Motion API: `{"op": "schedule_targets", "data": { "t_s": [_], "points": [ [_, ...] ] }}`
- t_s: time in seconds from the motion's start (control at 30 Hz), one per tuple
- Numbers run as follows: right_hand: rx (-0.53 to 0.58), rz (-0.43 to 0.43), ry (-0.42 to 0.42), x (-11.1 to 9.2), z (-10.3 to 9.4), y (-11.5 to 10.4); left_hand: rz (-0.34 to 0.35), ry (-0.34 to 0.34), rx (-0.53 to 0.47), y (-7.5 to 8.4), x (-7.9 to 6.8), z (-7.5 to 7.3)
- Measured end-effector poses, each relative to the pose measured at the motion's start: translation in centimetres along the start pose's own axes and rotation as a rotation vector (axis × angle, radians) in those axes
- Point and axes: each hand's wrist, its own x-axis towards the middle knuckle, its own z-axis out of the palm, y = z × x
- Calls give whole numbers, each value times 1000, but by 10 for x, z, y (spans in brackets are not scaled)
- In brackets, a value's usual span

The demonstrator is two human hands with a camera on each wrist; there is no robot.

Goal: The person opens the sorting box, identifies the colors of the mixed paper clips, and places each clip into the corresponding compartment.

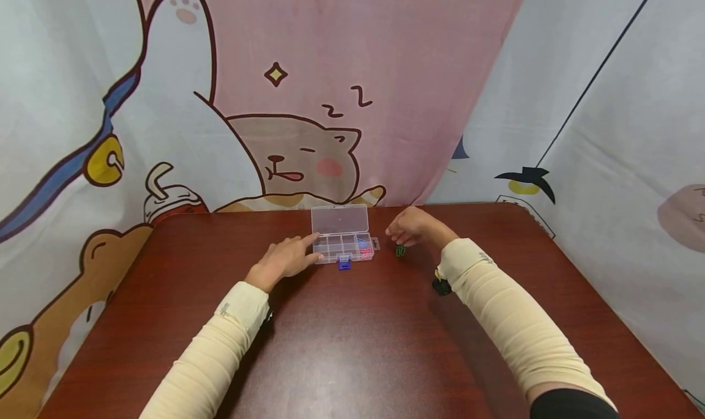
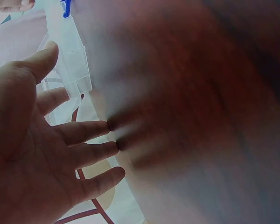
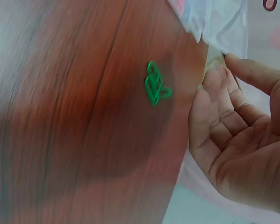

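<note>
A clear plastic compartment box stands at the back of the table with its lid raised. Pink paper clips and blue ones lie in its right-hand compartments. My left hand spreads its fingers at the box's left end, index finger and thumb at the rim. To the right of the box, my right hand curls its fingers, thumb and fingertips together around a small pale yellow thing, mostly hidden. Green paper clips lie in a small heap on the table below that hand.
The brown wooden table ends just behind the box, against a cartoon-printed cloth. A blue latch hangs at the box's front. A hanging tab sticks out on its right side.
</note>
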Motion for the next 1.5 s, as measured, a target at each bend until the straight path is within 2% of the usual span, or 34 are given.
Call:
{"op": "schedule_targets", "data": {
  "t_s": [0.2, 0.47, 0.9, 1.5],
  "points": [
    [-70, 39, 59, -1, -13, 18, -1, -3, 11, 1, 0, -1],
    [-105, 103, 41, 1, -17, 37, -10, -12, 6, 1, 0, 0],
    [-244, 116, 56, 1, -7, 33, 4, 1, 10, 0, 0, 1],
    [-237, 113, 39, 3, -6, 32, 12, -4, 7, 1, -1, -2]
  ]
}}
